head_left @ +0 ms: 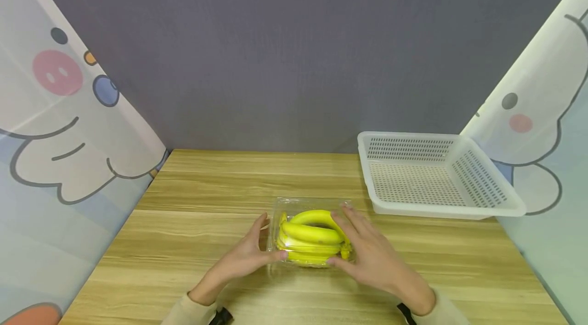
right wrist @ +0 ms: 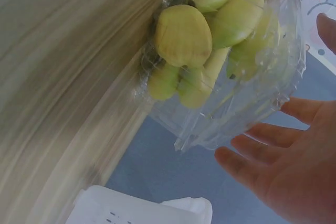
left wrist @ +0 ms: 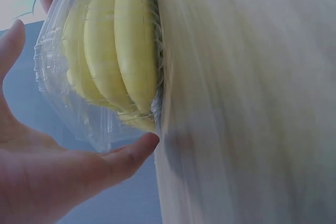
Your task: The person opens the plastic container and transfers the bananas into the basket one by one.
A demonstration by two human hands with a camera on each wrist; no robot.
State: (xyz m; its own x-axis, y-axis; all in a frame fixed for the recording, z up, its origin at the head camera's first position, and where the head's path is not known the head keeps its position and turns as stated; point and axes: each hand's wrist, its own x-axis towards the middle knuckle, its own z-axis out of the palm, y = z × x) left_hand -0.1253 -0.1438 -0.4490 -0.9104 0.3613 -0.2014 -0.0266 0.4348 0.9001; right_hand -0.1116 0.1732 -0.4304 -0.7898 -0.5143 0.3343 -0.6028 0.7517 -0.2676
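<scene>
A clear plastic clamshell box (head_left: pixel 281 206) lies on the table, with several yellow bananas (head_left: pixel 312 233) inside. The left hand (head_left: pixel 245 257) is at the box's left side, thumb toward its near edge and fingers spread apart. In the left wrist view, one fingertip (left wrist: pixel 144 148) comes close to the box's lower edge; whether it touches cannot be made out. On the other side, the right hand (head_left: pixel 374 256) reaches along the box's right end with extended fingers. The right wrist view shows these fingers (right wrist: pixel 257 148) close to the plastic rim, not curled round it.
A white perforated plastic basket (head_left: pixel 459 207) stands at the back right of the wooden table (head_left: pixel 184 233). A grey panel (head_left: pixel 275 59) rises behind the table, and cartoon-printed sheets (head_left: pixel 37 126) flank both sides.
</scene>
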